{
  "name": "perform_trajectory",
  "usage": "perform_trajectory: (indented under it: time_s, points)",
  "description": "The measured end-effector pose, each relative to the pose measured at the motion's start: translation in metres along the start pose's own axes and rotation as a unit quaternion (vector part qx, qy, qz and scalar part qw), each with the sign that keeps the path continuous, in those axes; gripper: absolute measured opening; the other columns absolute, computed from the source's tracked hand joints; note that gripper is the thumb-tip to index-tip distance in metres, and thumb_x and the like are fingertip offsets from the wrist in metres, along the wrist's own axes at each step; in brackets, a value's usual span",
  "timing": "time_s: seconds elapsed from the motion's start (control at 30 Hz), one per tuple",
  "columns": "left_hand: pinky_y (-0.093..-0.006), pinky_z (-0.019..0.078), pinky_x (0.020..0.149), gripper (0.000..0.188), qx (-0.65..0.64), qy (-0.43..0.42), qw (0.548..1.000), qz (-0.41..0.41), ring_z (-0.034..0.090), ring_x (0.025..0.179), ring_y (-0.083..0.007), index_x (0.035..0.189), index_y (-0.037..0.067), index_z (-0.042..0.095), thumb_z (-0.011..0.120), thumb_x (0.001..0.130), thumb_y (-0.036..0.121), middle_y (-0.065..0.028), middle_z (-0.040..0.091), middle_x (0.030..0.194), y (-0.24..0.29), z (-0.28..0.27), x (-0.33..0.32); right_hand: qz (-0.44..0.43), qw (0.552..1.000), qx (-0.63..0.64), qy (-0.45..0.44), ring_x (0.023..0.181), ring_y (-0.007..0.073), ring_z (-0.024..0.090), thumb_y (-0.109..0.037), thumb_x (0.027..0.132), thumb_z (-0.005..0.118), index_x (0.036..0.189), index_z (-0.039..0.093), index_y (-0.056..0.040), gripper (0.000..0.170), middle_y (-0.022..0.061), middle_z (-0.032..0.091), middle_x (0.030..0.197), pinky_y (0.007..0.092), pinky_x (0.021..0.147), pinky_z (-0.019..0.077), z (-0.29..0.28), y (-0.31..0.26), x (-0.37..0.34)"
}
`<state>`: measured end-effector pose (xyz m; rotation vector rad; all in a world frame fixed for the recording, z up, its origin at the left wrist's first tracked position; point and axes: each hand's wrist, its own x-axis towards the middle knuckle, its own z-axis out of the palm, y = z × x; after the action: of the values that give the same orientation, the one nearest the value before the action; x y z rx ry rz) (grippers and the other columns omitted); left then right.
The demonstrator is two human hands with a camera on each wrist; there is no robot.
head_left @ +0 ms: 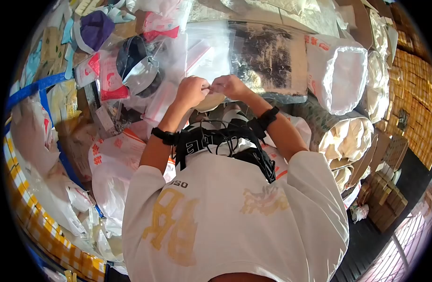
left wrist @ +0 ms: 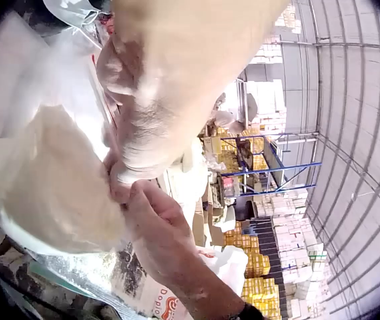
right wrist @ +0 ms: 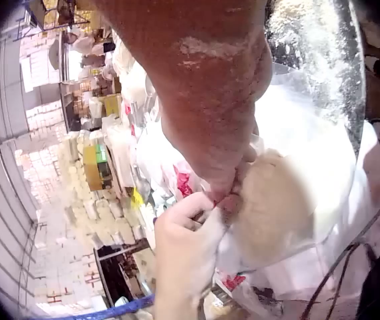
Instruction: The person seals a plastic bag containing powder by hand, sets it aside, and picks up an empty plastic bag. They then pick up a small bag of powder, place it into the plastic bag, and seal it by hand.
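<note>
A see-through plastic bag (left wrist: 50,187) with pale beige contents hangs below both hands; the right wrist view shows its beige bulge (right wrist: 273,207) up close. My left hand (head_left: 192,91) pinches the gathered top of this bag between thumb and bent fingers. Meeting it fingertip to fingertip, my right hand (head_left: 231,88) pinches the same gathered edge from the other side. In the head view only the rounded lower part of the bag (head_left: 209,101) shows beneath the hands. The exact spot between the fingertips is hidden by the fingers.
Ahead lies a dark board (head_left: 267,58) dusted with pale powder, beside clear plastic bags (head_left: 204,47). An open white bag (head_left: 343,75) stands to the right. Pink-and-white packages (head_left: 113,75) and a blue frame (head_left: 42,87) are on the left. Stacked yellow-taped boxes (head_left: 411,84) line the far right.
</note>
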<state>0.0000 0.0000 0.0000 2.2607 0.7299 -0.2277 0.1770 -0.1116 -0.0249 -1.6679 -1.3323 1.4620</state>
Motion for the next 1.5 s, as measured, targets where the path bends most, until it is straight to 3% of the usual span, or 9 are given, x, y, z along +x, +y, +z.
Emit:
perform_trajectory:
  time_s: [0.17, 0.27, 0.4, 0.6, 0.7, 0.8, 1.0, 1.3, 1.5]
  points:
    - [-0.0345, 0.0487, 0.061, 0.018, -0.264, 0.026, 0.964, -0.012, 0.066, 0.066, -0.0181, 0.09, -0.002, 0.069, 0.073, 0.086, 0.015, -0.0125, 0.07, 0.077, -0.022, 0.022, -0.009, -0.015, 0.992, 0.116, 0.039, 0.077, 0.0126, 0.063, -0.017, 0.089, 0.073, 0.097, 0.072, 0.0, 0.019, 0.0088, 0.072, 0.086, 0.0294, 0.073, 0.0508, 0.001, 0.03, -0.014]
    - [-0.0318, 0.0471, 0.061, 0.017, -0.231, 0.014, 0.973, -0.018, 0.06, 0.066, -0.0117, 0.09, -0.002, 0.068, 0.072, 0.087, 0.014, -0.0089, 0.067, 0.073, -0.027, 0.025, -0.006, -0.008, 0.99, 0.134, 0.034, 0.078, 0.0118, 0.062, -0.014, 0.092, 0.069, 0.098, 0.07, 0.0017, 0.017, 0.0068, 0.071, 0.085, 0.0283, 0.074, 0.0507, -0.001, 0.045, -0.016]
    - [-0.0336, 0.0487, 0.062, 0.018, -0.238, 0.031, 0.97, -0.034, 0.063, 0.064, -0.0182, 0.09, 0.0, 0.069, 0.076, 0.083, 0.015, -0.0117, 0.069, 0.075, -0.032, 0.035, -0.002, -0.026, 0.974, 0.224, 0.036, 0.08, 0.0115, 0.062, -0.014, 0.094, 0.067, 0.098, 0.07, 0.0041, 0.019, 0.0059, 0.071, 0.085, 0.0271, 0.075, 0.0501, 0.0, 0.045, -0.015]
    - [-0.0315, 0.0525, 0.067, 0.02, -0.244, 0.037, 0.969, -0.022, 0.069, 0.073, -0.0184, 0.093, 0.001, 0.07, 0.076, 0.083, 0.017, -0.0126, 0.072, 0.082, -0.027, 0.032, 0.0, 0.068, 0.968, 0.216, 0.11, 0.078, 0.0105, 0.061, -0.016, 0.096, 0.064, 0.095, 0.07, 0.0038, 0.02, 0.0043, 0.069, 0.082, 0.0267, 0.073, 0.0495, 0.014, 0.039, -0.023]
    - [-0.0312, 0.0531, 0.068, 0.02, -0.269, 0.044, 0.962, -0.011, 0.071, 0.074, -0.0192, 0.092, 0.001, 0.071, 0.077, 0.082, 0.018, -0.0134, 0.073, 0.083, -0.018, 0.04, 0.009, 0.066, 0.94, 0.303, 0.141, 0.075, 0.0093, 0.059, -0.02, 0.098, 0.064, 0.09, 0.069, 0.0013, 0.023, 0.0029, 0.067, 0.08, 0.0264, 0.07, 0.0485, 0.025, 0.045, -0.026]
    - [-0.0336, 0.0511, 0.064, 0.02, -0.23, 0.038, 0.972, -0.02, 0.069, 0.069, -0.0242, 0.087, 0.002, 0.071, 0.078, 0.081, 0.02, -0.0141, 0.071, 0.078, 0.004, 0.036, 0.017, 0.046, 0.949, 0.273, 0.15, 0.078, 0.0088, 0.059, -0.02, 0.099, 0.062, 0.088, 0.065, -0.0019, 0.021, 0.0037, 0.067, 0.081, 0.0253, 0.071, 0.0475, 0.028, 0.049, -0.024]
    - [-0.0367, 0.0497, 0.062, 0.016, -0.178, 0.019, 0.983, -0.036, 0.067, 0.068, -0.0286, 0.088, 0.004, 0.071, 0.074, 0.083, 0.019, -0.015, 0.069, 0.077, 0.011, 0.033, 0.023, 0.004, 0.926, 0.345, 0.155, 0.074, 0.0071, 0.057, -0.02, 0.1, 0.061, 0.085, 0.059, -0.0029, 0.022, 0.0009, 0.064, 0.079, 0.0246, 0.067, 0.0467, 0.029, 0.044, -0.022]
    - [-0.0395, 0.0497, 0.065, 0.015, -0.148, 0.06, 0.986, 0.041, 0.066, 0.072, -0.0322, 0.09, 0.004, 0.071, 0.071, 0.085, 0.018, -0.0164, 0.067, 0.076, -0.013, 0.039, 0.016, 0.01, 0.909, 0.388, 0.154, 0.076, 0.0081, 0.055, -0.019, 0.1, 0.059, 0.087, 0.059, -0.0056, 0.018, 0.0002, 0.061, 0.08, 0.0247, 0.071, 0.0456, 0.035, 0.045, -0.021]
    - [-0.0375, 0.048, 0.067, 0.015, -0.159, 0.032, 0.987, -0.004, 0.063, 0.072, -0.0295, 0.088, 0.001, 0.07, 0.071, 0.085, 0.016, -0.0164, 0.065, 0.078, -0.042, 0.023, -0.01, 0.03, 0.903, 0.391, 0.174, 0.076, 0.0097, 0.054, -0.019, 0.101, 0.057, 0.085, 0.056, -0.0049, 0.021, 0.0012, 0.059, 0.079, 0.0256, 0.07, 0.0448, 0.037, 0.042, -0.02]
